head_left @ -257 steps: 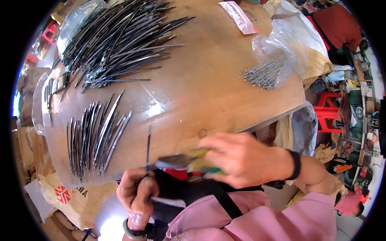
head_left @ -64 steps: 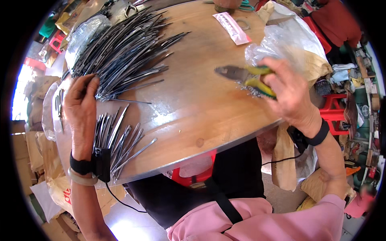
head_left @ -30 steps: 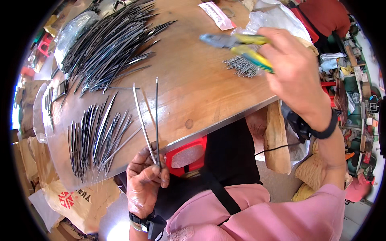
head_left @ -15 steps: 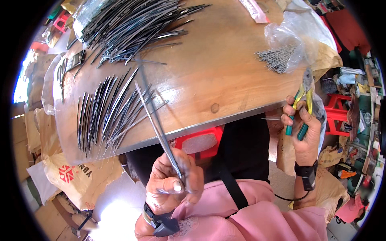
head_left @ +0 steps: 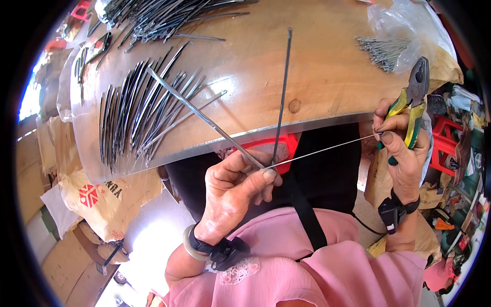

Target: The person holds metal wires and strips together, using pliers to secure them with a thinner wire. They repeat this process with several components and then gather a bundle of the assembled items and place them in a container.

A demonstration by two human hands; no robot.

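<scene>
while the left hand (head_left: 236, 185) pinches two dark strips (head_left: 195, 110) and one end of a thin wire (head_left: 321, 152) by the near edge of the wooden table (head_left: 245, 66), the right hand (head_left: 401, 146), at the table's near right, pinches the wire's other end and grips yellow-and-green pliers (head_left: 419, 84). a row of strips (head_left: 137, 112) lies at the table's left, a larger heap (head_left: 158, 19) at its far left, a bundle of thin wires (head_left: 382, 51) at its far right.
</scene>
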